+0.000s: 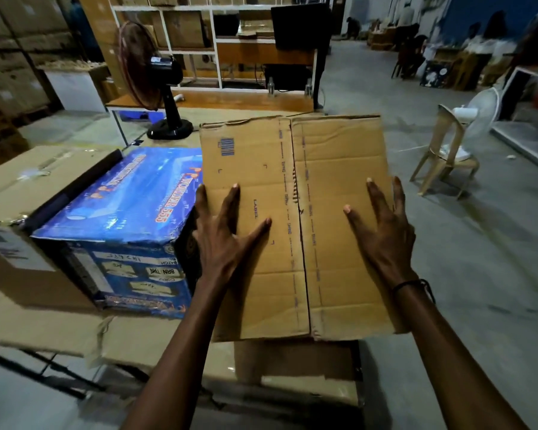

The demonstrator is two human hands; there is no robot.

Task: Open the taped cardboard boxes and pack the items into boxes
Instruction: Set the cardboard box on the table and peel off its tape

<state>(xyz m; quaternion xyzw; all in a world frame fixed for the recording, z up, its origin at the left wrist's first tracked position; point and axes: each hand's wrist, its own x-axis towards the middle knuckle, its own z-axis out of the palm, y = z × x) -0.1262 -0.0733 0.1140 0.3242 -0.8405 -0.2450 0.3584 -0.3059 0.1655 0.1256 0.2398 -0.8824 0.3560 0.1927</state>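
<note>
With both palms flat on the brown cardboard box [295,225], neither grip is closed on anything: left hand [222,234] and right hand [382,231] splayed either side of the flap seam, which runs straight away from me. Box sits on the bench [38,324], blue box [115,225] just left.

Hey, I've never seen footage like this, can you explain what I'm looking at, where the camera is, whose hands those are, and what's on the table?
There is one picture, taken by a camera worn on a person's head, looking forward and down. No machine is involved: the two bare arms belong to the wearer. The left hand and right hand lie flat, fingers spread, on the closed top flaps of a brown cardboard box; they press on it and grasp nothing. Beside it, on the left, sits a blue printed box. Both rest on flattened cardboard sheets covering the work surface. Behind stands a black fan.
</note>
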